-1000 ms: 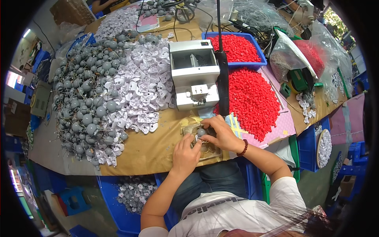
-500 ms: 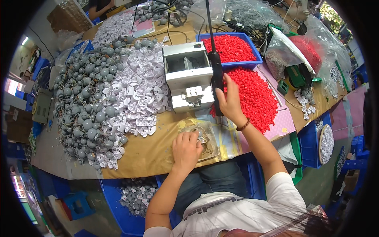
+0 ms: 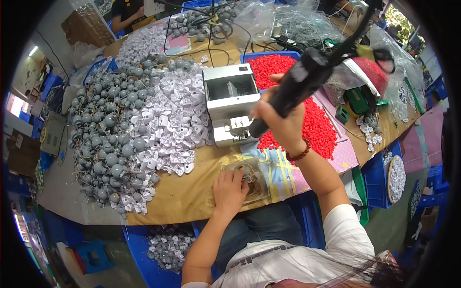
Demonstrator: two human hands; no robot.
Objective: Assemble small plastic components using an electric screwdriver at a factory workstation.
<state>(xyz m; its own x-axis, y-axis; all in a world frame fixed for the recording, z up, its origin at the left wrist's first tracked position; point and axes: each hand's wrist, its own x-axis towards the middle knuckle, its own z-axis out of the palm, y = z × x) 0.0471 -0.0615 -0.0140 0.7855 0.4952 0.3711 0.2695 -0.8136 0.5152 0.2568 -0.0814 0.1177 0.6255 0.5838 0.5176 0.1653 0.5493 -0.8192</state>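
My right hand (image 3: 288, 127) is wrapped round a black electric screwdriver (image 3: 303, 79), hung from above on a dark cord. The tool is tilted, its lower end close to the front of a white box-shaped machine (image 3: 234, 106). Down at the table's front edge, my left hand (image 3: 228, 190) has its fingers bent together on a small grey piece (image 3: 247, 171). That piece sits in a clear, square fixture (image 3: 262, 185) taped to the table. My fingers hide most of it.
Left of the machine lie heaps of grey balls with wires (image 3: 111, 161) and white plastic parts (image 3: 168, 129). Red parts (image 3: 319, 132) are piled to the right, below a blue tray (image 3: 245, 57). Plastic bags and cables crowd the back. A blue bin (image 3: 137, 249) stands below the table.
My right hand has closed round the screwdriver and swung it from upright to a tilt. My left hand stays at the fixture.
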